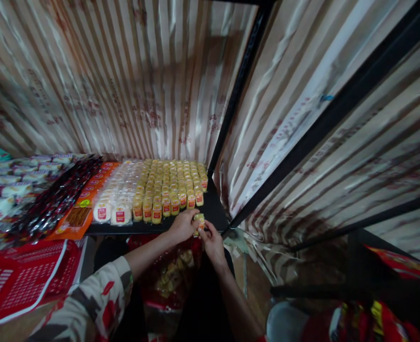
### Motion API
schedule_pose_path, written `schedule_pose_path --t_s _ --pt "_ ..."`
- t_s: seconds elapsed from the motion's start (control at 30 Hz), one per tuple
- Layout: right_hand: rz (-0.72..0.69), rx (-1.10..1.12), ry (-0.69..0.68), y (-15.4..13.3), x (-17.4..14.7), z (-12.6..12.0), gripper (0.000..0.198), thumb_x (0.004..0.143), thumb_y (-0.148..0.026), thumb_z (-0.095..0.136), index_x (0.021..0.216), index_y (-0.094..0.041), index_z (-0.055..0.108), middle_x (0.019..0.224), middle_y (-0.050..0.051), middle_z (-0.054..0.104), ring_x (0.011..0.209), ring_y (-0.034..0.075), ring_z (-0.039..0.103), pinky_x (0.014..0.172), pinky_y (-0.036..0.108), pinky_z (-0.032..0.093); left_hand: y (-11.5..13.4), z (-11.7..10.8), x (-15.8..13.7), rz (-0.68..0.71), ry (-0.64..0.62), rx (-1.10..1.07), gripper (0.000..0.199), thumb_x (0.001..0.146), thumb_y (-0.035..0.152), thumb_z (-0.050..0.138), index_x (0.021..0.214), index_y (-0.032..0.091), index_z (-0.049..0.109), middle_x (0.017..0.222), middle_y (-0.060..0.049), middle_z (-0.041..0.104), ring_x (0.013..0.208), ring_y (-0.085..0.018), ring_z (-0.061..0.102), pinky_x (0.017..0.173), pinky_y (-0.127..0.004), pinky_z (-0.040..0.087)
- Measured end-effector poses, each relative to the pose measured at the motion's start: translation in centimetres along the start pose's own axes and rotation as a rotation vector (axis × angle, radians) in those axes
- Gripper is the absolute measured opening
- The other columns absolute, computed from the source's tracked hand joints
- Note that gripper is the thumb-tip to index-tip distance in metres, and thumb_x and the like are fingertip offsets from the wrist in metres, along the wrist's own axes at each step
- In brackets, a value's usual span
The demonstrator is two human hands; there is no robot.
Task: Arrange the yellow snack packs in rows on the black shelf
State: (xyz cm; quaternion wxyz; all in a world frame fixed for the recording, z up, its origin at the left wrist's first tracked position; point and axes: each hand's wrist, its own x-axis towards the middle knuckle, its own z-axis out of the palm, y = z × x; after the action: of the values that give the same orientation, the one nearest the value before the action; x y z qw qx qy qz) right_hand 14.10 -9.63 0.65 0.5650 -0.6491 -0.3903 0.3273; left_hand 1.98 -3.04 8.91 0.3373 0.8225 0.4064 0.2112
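Between both hands, just in front of the black shelf's [215, 213] front edge, is a small yellow wrapped snack [199, 223] with a red label. My left hand [184, 225] grips it from the left, and the fingers of my right hand [213, 244] pinch it from the right and below. Just beyond them, rows of similar yellow wrapped snacks [174, 187] stand on the shelf, their red labels toward me. White round snacks in clear wrappers [120, 213] line up left of these. Below my hands, a red basket holds loose yellow packets [176, 275].
Orange packets [80, 213], dark shiny strip packs [60, 194] and white wrapped rolls [15, 190] fill the shelf's left part. A red plastic basket [21, 280] sits lower left. Black metal posts [236, 90] and striped sheeting [124, 85] close off the back and right.
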Motion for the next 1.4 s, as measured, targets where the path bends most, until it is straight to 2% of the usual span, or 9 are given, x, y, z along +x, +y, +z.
schedule_pose_path --t_s 0.17,0.3,0.43,0.6,0.67,0.83,0.93,1.03,1.4 --pt "-0.078 -0.067 0.202 -0.6 3.4 -1.1 0.052 0.074 -0.046 0.054 0.115 -0.014 0.058 0.086 0.007 0.069 0.056 0.015 0.060 0.056 0.027 0.049 2.1 1.2 3.6 0.042 0.090 0.015 0.040 0.079 0.011 0.045 0.118 0.011 0.054 0.118 -0.011 0.059 0.095 -0.017 0.060 0.094 -0.031 0.045" --pt "-0.100 -0.179 0.302 -1.6 6.1 -1.6 0.053 0.078 -0.046 0.046 0.118 -0.012 0.055 0.101 0.012 0.067 0.066 0.018 0.063 0.066 0.031 0.050 3.1 2.0 6.1 0.083 0.133 -0.005 0.043 0.077 0.006 0.042 0.119 0.013 0.052 0.112 -0.011 0.061 0.102 -0.017 0.057 0.096 -0.032 0.045" --pt "-0.153 -0.257 0.380 -2.0 9.1 -1.8 0.052 0.080 -0.044 0.042 0.117 -0.010 0.056 0.106 0.016 0.065 0.079 0.022 0.063 0.075 0.034 0.048 3.7 2.4 8.1 0.132 0.151 0.053 0.047 0.078 0.007 0.039 0.125 0.010 0.046 0.114 -0.012 0.061 0.106 -0.018 0.057 0.097 -0.034 0.045" --pt "-0.225 -0.269 0.386 -1.1 13.0 -1.6 0.049 0.082 -0.041 0.040 0.116 -0.010 0.057 0.106 0.016 0.065 0.086 0.023 0.062 0.080 0.035 0.047 2.6 3.3 8.7 0.270 0.170 0.401 0.039 0.080 0.008 0.040 0.116 0.006 0.055 0.122 -0.016 0.057 0.124 -0.025 0.043 0.108 -0.041 0.034" --pt "-0.233 -0.286 0.388 -0.7 14.2 -1.4 0.047 0.082 -0.040 0.041 0.115 -0.011 0.058 0.106 0.015 0.066 0.088 0.023 0.062 0.081 0.035 0.047 1.8 3.7 8.2 0.303 0.139 0.496 0.040 0.080 0.008 0.040 0.117 0.004 0.055 0.127 -0.018 0.053 0.127 -0.027 0.039 0.107 -0.043 0.034" --pt "-0.217 -0.319 0.324 0.0 16.4 -0.8 0.045 0.082 -0.039 0.042 0.114 -0.014 0.061 0.101 0.011 0.069 0.087 0.022 0.063 0.080 0.033 0.048 0.0 4.3 6.6 0.345 0.016 0.654 0.040 0.082 0.010 0.040 0.119 0.005 0.055 0.131 -0.018 0.051 0.124 -0.029 0.043 0.102 -0.045 0.037" --pt "-0.181 -0.355 0.280 0.3 16.9 -0.2 0.046 0.082 -0.040 0.042 0.114 -0.013 0.061 0.098 0.011 0.069 0.085 0.022 0.064 0.080 0.034 0.048 -1.0 4.7 6.1 0.357 -0.020 0.706 0.040 0.086 0.010 0.035 0.120 0.005 0.055 0.132 -0.018 0.050 0.126 -0.028 0.042 0.102 -0.043 0.037" --pt "-0.164 -0.401 0.258 0.6 17.2 0.3 0.046 0.082 -0.040 0.041 0.116 -0.014 0.060 0.101 0.011 0.069 0.087 0.021 0.064 0.082 0.034 0.048 -1.9 5.2 6.0 0.352 -0.002 0.720 0.040 0.087 0.009 0.033 0.121 0.007 0.055 0.134 -0.017 0.049 0.128 -0.025 0.040 0.102 -0.040 0.038" --pt "-0.214 -0.487 0.244 0.9 17.5 1.0 0.046 0.083 -0.034 0.041 0.119 -0.011 0.059 0.101 0.014 0.066 0.078 0.019 0.063 0.078 0.033 0.049 -3.3 5.7 6.0 0.323 0.006 0.729 0.042 0.086 0.012 0.036 0.123 0.004 0.054 0.135 -0.019 0.046 0.131 -0.027 0.036 0.106 -0.039 0.033"
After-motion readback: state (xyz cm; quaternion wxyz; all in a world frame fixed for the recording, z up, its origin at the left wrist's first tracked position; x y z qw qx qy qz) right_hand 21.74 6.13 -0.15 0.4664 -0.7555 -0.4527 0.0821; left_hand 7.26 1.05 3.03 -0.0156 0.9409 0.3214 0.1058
